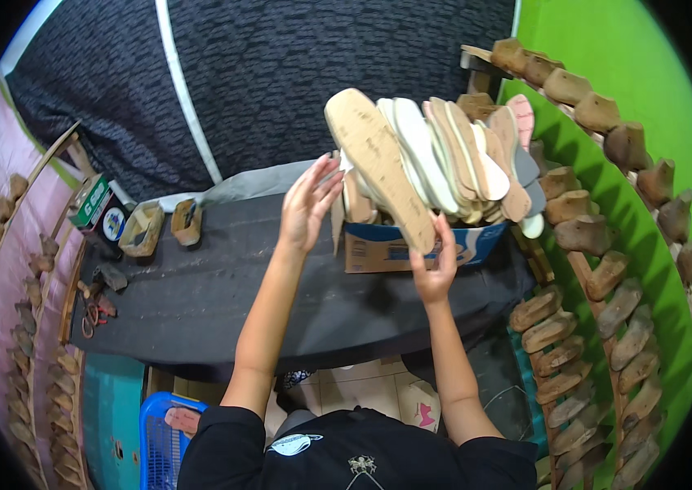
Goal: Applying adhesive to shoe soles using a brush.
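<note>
The right hand [436, 268] is pinching the narrow end of a long tan sole [382, 167], with the thumb on one side and a finger on the other. The sole is slanting in front of the box [369, 255], and its long way is running from the wide end, up on the left and far from the person, down to the narrow end, close on the right. So the right hand is being the nearer one to the narrow end, and most of the sole is reaching up and to the left from it. The left hand [307, 204] is hanging just left of the sole, nearer to its wide half. Its fingers are spreading loosely and are not gripping anything; I cannot tell if the tips are touching the sole's edge. Behind the tan sole, many other soles [425, 163] are standing packed in the box, white, tan, gray and pink. The box is sitting on a dark cloth [223, 286]. Scissors [89, 320] are lying far off on the left.
</note>
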Tool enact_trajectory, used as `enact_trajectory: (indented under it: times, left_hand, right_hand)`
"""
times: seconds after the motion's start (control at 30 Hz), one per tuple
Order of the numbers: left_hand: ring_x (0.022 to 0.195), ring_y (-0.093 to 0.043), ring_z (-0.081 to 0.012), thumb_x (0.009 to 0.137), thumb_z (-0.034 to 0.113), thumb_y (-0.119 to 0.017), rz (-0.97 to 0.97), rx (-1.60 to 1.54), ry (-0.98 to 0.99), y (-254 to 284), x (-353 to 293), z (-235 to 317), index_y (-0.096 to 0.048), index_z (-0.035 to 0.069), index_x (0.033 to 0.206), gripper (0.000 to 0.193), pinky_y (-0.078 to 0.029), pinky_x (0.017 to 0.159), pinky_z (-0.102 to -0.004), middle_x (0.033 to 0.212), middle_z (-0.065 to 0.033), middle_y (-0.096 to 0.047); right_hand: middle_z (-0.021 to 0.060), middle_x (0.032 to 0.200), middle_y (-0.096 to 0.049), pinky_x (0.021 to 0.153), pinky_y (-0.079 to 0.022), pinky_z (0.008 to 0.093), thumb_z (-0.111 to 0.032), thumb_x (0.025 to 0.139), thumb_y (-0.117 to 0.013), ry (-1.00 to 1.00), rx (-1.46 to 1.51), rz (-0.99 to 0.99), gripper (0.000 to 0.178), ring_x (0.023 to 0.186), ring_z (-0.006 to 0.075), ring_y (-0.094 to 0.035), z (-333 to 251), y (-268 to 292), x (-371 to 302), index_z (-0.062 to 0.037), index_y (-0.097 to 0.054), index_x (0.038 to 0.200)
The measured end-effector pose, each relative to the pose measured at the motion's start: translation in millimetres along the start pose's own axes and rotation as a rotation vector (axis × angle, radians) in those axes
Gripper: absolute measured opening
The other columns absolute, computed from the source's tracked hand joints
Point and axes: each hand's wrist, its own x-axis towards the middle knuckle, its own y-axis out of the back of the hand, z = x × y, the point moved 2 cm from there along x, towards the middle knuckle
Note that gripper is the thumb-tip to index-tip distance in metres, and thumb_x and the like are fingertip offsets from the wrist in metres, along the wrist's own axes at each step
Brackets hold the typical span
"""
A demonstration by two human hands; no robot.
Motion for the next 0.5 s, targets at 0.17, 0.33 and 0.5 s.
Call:
enact_trajectory:
  times: [0.17, 0.33, 0.5]
  left_hand:
    - [0.106, -0.045, -0.0222, 0.09, 0.022, -0.03, 0.172, -0.038, -0.112, 97, -65, 65, -0.036, -0.004, 0.119, 0.04, -0.037, 0.091, -0.0316, 0.117, -0.0151, -0.044]
    - [0.101, -0.048, -0.0213, 0.089, 0.03, -0.03, 0.431, -0.001, -0.027, 179, -129, 101, -0.036, -0.004, 0.118, 0.046, -0.04, 0.087, -0.0308, 0.112, -0.0147, -0.047]
    - [0.094, -0.052, -0.0199, 0.088, 0.031, -0.031, 0.572, -0.013, 0.005, 264, -178, 124, -0.04, -0.004, 0.113, 0.044, -0.043, 0.082, -0.0314, 0.101, -0.0127, -0.052]
  right_hand:
    - [0.0184, 0.114, -0.046, 0.089, -0.033, 0.0356, -0.008, 0.067, -0.061, 0.143, 0.034, -0.211, 0.05, 0.105, 0.0281, -0.044, -32, -66, -33, 0.0014, -0.043, 0.112]
    - [0.0159, 0.115, -0.046, 0.087, -0.034, 0.0361, -0.007, 0.062, -0.065, 0.16, 0.107, -0.484, 0.049, 0.103, 0.0299, -0.045, -34, -132, -63, -0.0044, -0.049, 0.108]
    - [0.0118, 0.117, -0.045, 0.087, -0.035, 0.0359, -0.007, 0.063, -0.065, 0.13, 0.194, -0.81, 0.049, 0.103, 0.0287, -0.045, -26, -202, -82, -0.0071, -0.049, 0.109]
